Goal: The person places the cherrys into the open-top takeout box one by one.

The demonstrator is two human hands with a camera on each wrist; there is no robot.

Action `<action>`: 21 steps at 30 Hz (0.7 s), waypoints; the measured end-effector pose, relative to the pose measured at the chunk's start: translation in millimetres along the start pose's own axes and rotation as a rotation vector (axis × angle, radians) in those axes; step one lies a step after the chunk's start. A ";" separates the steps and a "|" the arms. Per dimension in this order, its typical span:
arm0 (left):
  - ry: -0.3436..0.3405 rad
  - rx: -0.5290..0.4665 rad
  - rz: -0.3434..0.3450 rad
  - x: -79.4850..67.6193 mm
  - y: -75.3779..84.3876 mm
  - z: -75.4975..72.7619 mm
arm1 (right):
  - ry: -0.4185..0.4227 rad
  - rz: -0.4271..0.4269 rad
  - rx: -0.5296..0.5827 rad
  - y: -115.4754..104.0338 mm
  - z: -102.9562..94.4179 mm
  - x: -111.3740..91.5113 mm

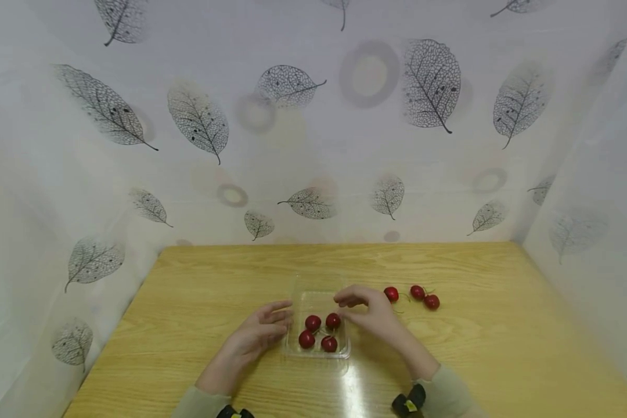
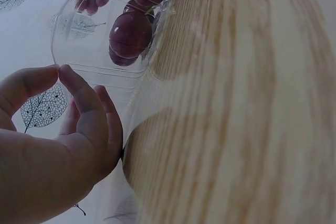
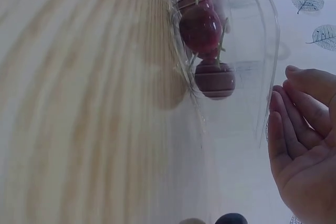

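Head view high, forward-down; wrist views close, sharing cherries.

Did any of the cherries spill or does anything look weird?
Nothing looks broken. Three loose cherries lie on the table, right of the see-through box, while four others sit inside. Whether they spilled, I can't tell.

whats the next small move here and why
Probably move the right hand to the nearest loose cherry: that hand appears to hold nothing, and three cherries lie on the table beside the clear box, which has four cherries inside.
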State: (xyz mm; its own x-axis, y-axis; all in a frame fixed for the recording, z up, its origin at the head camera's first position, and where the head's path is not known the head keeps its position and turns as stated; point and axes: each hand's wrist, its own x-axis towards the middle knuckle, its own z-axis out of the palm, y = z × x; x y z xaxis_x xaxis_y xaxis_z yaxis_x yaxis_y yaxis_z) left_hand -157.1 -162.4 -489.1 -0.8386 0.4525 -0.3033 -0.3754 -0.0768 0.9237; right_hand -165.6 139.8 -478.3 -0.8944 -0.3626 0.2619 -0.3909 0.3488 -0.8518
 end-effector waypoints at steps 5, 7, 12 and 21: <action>0.000 0.001 -0.003 0.3 -0.3 -0.4 | 0.017 0.033 -0.005 3.8 -6.2 -2.4; -0.001 -0.002 -0.005 0.4 -0.3 -0.4 | 0.027 0.047 -0.018 5.3 -8.4 -3.4; -0.004 -0.012 -0.011 -0.8 1.1 0.5 | 0.050 0.065 -0.027 7.3 -15.1 -5.7; -0.005 -0.001 -0.011 -2.9 2.7 2.4 | 0.056 0.141 -0.001 10.1 -28.8 -11.6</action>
State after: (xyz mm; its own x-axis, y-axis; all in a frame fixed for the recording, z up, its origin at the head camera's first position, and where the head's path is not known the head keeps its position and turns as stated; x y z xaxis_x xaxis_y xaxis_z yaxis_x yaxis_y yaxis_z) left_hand -154.7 -161.8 -485.1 -0.8322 0.4580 -0.3126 -0.3854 -0.0724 0.9199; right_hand -165.5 172.5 -476.9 -0.9510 -0.2614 0.1650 -0.2611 0.3938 -0.8813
